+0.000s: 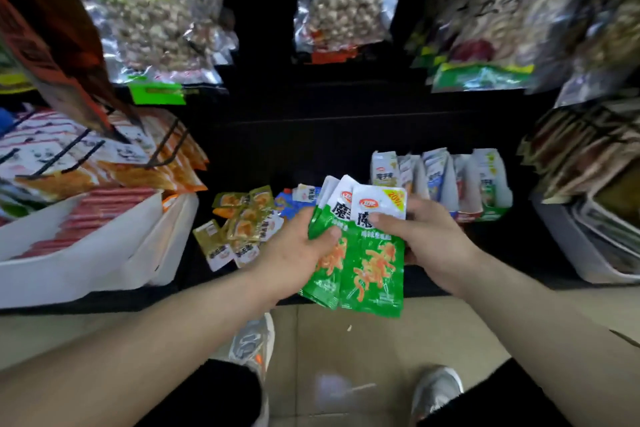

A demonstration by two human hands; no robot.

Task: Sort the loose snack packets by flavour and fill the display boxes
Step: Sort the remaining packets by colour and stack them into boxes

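Both hands are gripping the fanned green packets (372, 267) upright over the shelf (214, 288) edge, left hand (298, 248) pinching the rear ones, right hand (427, 236) clasping the front one, display box (479, 217) sitting just behind-right, nearer the right hand.

Green-and-white foil snack packets (372, 264), orange strips pictured: fanned stack of at least three, upright, gripped between left hand (294, 253) and right hand (429, 239) over the shelf edge.
Small yellow-gold foil packets (242, 225): loose heap on the dark shelf, left of the stack.
White-topped packets (440, 177): standing in a row inside a low display box (485, 215), right rear.
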